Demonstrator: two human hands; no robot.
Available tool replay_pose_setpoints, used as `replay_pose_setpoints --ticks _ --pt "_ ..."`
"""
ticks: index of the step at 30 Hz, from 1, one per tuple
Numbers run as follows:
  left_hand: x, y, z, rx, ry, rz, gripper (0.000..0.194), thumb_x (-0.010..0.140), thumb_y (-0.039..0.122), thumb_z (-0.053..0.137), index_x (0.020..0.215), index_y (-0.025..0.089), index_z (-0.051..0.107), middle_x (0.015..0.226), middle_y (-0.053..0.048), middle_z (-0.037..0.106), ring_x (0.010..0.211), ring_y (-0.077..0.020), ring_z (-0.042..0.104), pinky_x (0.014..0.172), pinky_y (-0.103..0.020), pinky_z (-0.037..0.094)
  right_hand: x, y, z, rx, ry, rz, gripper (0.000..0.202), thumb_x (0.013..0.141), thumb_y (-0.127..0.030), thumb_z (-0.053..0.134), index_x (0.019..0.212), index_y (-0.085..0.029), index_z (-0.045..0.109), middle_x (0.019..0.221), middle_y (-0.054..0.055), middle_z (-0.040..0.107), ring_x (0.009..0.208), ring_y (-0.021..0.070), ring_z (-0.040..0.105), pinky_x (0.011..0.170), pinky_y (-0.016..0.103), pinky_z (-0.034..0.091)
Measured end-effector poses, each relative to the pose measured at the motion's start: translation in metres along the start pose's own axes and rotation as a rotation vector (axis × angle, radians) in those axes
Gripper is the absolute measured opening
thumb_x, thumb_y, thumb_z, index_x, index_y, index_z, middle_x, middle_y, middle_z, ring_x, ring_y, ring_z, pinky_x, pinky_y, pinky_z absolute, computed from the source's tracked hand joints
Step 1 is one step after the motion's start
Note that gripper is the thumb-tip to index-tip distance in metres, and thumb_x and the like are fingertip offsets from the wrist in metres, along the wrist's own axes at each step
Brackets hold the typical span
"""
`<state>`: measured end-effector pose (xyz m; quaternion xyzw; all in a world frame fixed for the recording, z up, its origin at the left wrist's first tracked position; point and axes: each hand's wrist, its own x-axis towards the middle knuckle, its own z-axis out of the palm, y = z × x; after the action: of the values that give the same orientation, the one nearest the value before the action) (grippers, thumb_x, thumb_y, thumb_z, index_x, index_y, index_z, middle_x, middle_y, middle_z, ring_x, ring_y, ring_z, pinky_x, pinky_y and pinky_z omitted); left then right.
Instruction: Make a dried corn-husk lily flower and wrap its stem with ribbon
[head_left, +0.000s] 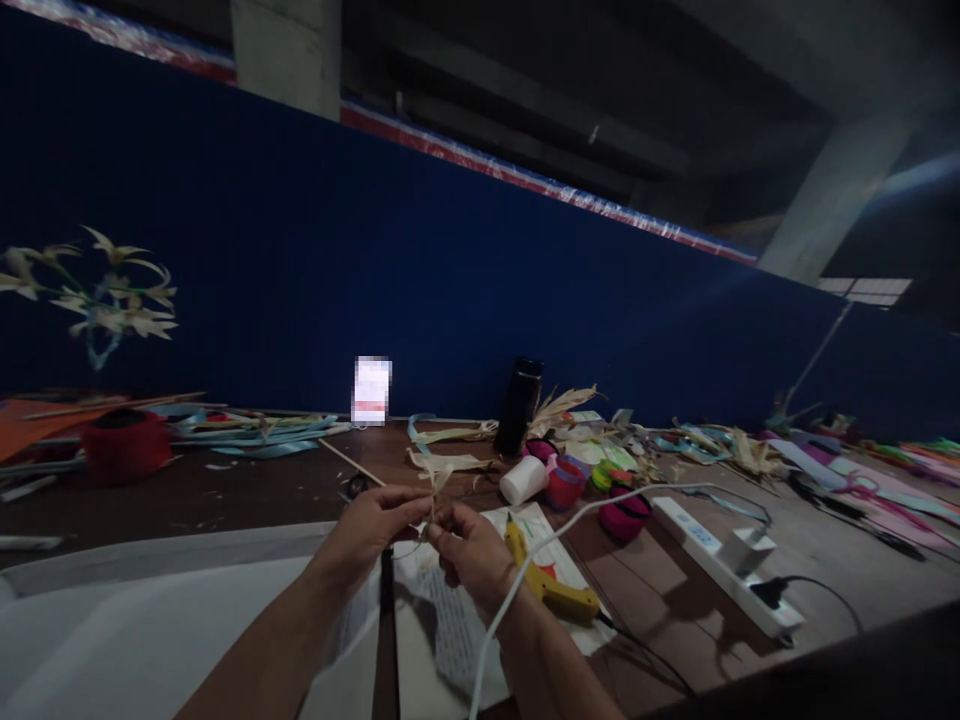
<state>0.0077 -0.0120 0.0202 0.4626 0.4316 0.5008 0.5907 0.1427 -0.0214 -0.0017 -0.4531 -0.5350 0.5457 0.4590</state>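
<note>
Both hands meet over the middle of the table. Between the fingertips of my left hand (375,528) is a pale piece of dried husk (442,482), its upper end fanning out above them. My right hand (474,550) pinches the lower part of the same piece, close beside the left fingers. Something thin, like a thread or wire, shows near the fingertips, too small to make out. Printed paper (457,625) lies under the hands. Just right of my right hand rests a yellow glue gun (559,590) on the paper, and a white cable passes across my right wrist.
A white power strip (724,565) with plugs lies at the right. Behind stand a black bottle (519,405), a white roll (523,481), coloured tape rolls (566,482) and a lit phone (371,390). A husk-flower bunch (112,290) stands left, near a red roll (126,446).
</note>
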Motion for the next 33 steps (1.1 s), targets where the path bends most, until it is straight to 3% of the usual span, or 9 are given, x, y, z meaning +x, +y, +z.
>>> replay_pose_setpoints --ticks 4,11,14,20,26,33 --pt "-0.001 0.002 0.000 0.054 -0.017 0.014 0.026 0.054 0.036 0.075 0.064 0.014 0.068 0.060 0.000 0.062 0.055 -0.0108 0.052 0.056 -0.023 0.038 -0.002 -0.002 -0.003 0.043 -0.054 0.044 0.026 0.061 -0.039 0.063 0.064 -0.020 0.045 0.045 -0.011 0.038 0.035 0.0038 0.030 0.033 0.017 0.023" --pt "0.000 -0.003 -0.003 -0.014 -0.075 0.086 0.021 0.060 0.034 0.073 0.066 0.014 0.067 0.060 0.001 0.059 0.056 -0.0089 0.049 0.054 -0.021 0.036 -0.007 -0.009 -0.002 -0.013 -0.031 -0.025 0.017 0.066 -0.031 0.059 0.063 -0.018 0.047 0.046 -0.010 0.040 0.034 0.0036 0.031 0.035 0.018 0.023" --pt "0.002 -0.006 -0.004 -0.013 -0.077 0.134 0.020 0.063 0.034 0.071 0.070 0.015 0.068 0.062 0.002 0.061 0.056 -0.0088 0.050 0.055 -0.021 0.037 -0.009 -0.011 -0.002 -0.125 0.001 -0.089 0.015 0.070 -0.031 0.057 0.066 -0.017 0.052 0.049 -0.009 0.041 0.036 0.0038 0.033 0.036 0.018 0.026" --pt "0.004 0.000 -0.010 -0.099 0.078 0.180 0.026 0.060 0.033 0.075 0.078 0.015 0.068 0.062 0.001 0.062 0.054 -0.0091 0.052 0.052 -0.020 0.039 -0.003 -0.018 -0.023 -0.392 0.123 -0.133 0.025 0.072 -0.027 0.055 0.094 -0.015 0.060 0.067 -0.002 0.057 0.044 0.0071 0.045 0.040 0.020 0.035" --pt "-0.003 0.014 -0.013 -0.157 0.042 0.154 0.024 0.065 0.032 0.073 0.081 0.015 0.068 0.057 0.003 0.057 0.048 -0.0048 0.047 0.045 -0.015 0.035 0.003 -0.027 -0.049 -0.597 0.215 -0.186 0.018 0.075 -0.026 0.051 0.082 -0.016 0.064 0.068 0.001 0.062 0.048 0.0103 0.049 0.047 0.023 0.039" --pt "-0.001 0.011 -0.016 -0.120 -0.012 0.151 0.021 0.069 0.032 0.070 0.082 0.015 0.067 0.056 0.002 0.058 0.049 -0.0054 0.049 0.043 -0.014 0.037 0.012 -0.033 -0.041 -0.870 0.084 -0.227 0.015 0.071 -0.022 0.054 0.076 -0.018 0.068 0.068 0.003 0.068 0.062 0.0153 0.058 0.059 0.025 0.041"
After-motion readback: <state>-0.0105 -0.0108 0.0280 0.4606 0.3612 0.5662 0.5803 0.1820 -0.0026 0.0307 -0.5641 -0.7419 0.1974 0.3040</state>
